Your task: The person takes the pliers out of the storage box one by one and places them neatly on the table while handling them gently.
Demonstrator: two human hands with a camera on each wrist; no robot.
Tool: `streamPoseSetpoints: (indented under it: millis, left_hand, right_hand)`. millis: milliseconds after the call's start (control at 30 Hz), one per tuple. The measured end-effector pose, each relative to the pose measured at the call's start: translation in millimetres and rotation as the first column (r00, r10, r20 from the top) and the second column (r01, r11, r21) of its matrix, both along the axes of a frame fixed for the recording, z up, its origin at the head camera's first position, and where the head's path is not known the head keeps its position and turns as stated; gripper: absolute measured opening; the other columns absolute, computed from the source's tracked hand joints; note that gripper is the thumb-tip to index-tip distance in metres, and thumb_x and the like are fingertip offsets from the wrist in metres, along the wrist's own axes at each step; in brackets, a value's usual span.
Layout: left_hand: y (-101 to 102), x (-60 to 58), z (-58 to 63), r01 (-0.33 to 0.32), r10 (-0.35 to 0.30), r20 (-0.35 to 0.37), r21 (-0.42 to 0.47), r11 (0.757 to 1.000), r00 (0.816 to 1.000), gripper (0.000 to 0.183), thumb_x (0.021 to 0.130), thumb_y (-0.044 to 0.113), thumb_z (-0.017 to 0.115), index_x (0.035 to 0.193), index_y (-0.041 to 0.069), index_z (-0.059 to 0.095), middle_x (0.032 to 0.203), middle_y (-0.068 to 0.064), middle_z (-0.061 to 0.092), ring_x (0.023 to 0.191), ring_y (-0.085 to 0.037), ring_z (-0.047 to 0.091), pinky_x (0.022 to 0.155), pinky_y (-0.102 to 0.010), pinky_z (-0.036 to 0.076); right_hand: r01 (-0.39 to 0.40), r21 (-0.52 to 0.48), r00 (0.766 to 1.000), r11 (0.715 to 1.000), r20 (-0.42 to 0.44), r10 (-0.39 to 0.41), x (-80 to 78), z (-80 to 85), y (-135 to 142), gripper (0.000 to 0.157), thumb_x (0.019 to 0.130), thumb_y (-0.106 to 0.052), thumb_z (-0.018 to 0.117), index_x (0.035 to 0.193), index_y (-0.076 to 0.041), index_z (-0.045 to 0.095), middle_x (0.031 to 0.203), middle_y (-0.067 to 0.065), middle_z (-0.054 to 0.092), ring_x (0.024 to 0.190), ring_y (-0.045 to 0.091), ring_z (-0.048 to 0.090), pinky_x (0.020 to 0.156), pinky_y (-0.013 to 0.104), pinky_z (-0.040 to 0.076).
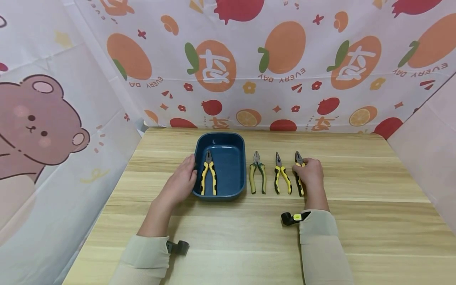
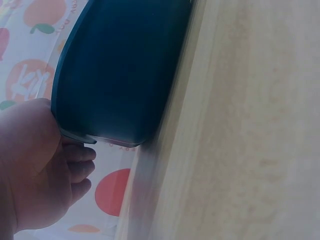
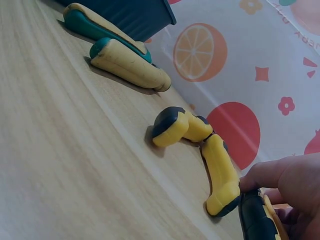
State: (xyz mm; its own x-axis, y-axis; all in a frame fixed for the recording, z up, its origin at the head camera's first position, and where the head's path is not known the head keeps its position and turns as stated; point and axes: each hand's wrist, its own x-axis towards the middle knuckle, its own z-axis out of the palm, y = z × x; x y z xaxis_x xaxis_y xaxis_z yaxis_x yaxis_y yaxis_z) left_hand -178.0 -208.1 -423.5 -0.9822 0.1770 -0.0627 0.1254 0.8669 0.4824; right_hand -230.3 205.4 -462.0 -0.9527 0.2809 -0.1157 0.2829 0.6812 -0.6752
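Observation:
At the left of a dark blue tray (image 1: 219, 197), my left hand (image 1: 182, 179) rests against the outer wall with its fingers loosely extended. In the left wrist view this hand (image 2: 37, 165) lies by the tray's rim. Combination pliers (image 1: 208, 170) with yellow and black handles lie inside the tray. My right hand (image 1: 310, 171) pinches the rightmost pliers (image 1: 298, 157), whose black and yellow handle (image 3: 260, 217) shows between thumb and fingers in the right wrist view. Left of it lie long-nose pliers (image 1: 282, 174) with yellow and black handles.
Between the tray and the long-nose pliers lie green-and-cream-handled pliers (image 1: 257, 172). All of this is on a wooden table (image 1: 235, 237). A fruit-print cloth (image 1: 246, 63) hangs behind the far edge, and a bear-print cloth (image 1: 39, 118) on the left.

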Motion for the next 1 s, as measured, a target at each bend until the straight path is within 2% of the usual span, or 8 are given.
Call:
streamPoseSetpoints:
  millis: [500,633,767,867,1000]
  left_hand:
    - [-1.0,-1.2,-1.2,0.005,-0.005,-0.007,0.012,1.000,1.000,0.059,0.106,0.024,0.035,0.157,0.002,0.013,0.165,-0.014,0.014,0.152,-0.031,0.013,0.123,-0.052,0.018]
    - [-2.8,-0.7,-1.4,0.004,-0.004,-0.005,0.009,1.000,1.000,0.060,0.106,0.025,0.035,0.157,0.002,0.013,0.165,-0.013,0.014,0.152,-0.031,0.013,0.123,-0.052,0.018]
    - [-3.9,0.0,-0.6,-0.004,0.004,-0.007,0.011,1.000,1.000,0.060,0.106,0.025,0.035,0.157,0.003,0.013,0.165,-0.013,0.014,0.153,-0.030,0.013,0.123,-0.051,0.018]
    - [-3.9,0.6,0.4,-0.003,0.003,-0.005,0.017,1.000,1.000,0.060,0.106,0.025,0.035,0.157,0.003,0.013,0.165,-0.013,0.014,0.153,-0.029,0.013,0.123,-0.051,0.018]
    - [-2.3,0.1,1.3,0.014,-0.014,-0.012,0.025,1.000,1.000,0.060,0.106,0.023,0.036,0.157,0.002,0.013,0.165,-0.014,0.014,0.152,-0.030,0.013,0.123,-0.051,0.018]
  right_hand:
    - [0.003,-0.050,1.000,0.999,0.020,-0.002,0.0,1.5,1.1,0.063,0.084,-0.029,0.068,0.134,0.007,0.056,0.135,0.028,0.054,0.121,0.040,0.052,0.102,0.050,0.047]
    - [0.026,-0.048,0.999,0.999,-0.041,-0.028,-0.6,4.2,-1.0,0.064,0.087,-0.034,0.066,0.137,0.003,0.054,0.136,0.028,0.053,0.124,0.042,0.051,0.104,0.051,0.046]
    - [0.042,-0.062,0.985,0.997,-0.165,-0.052,-2.6,17.8,-16.5,0.059,0.090,-0.035,0.065,0.138,-0.003,0.055,0.130,0.025,0.052,0.117,0.040,0.050,0.096,0.053,0.046]
    - [-0.024,-0.088,0.960,0.996,-0.279,-0.001,-2.0,34.8,-42.5,0.051,0.091,-0.031,0.067,0.134,-0.005,0.059,0.123,0.022,0.054,0.108,0.037,0.051,0.089,0.050,0.047]
    - [-0.205,-0.065,0.910,0.977,-0.379,0.166,5.2,54.8,-92.2,0.044,0.091,-0.029,0.068,0.131,-0.010,0.063,0.120,0.019,0.057,0.101,0.033,0.054,0.081,0.045,0.050]
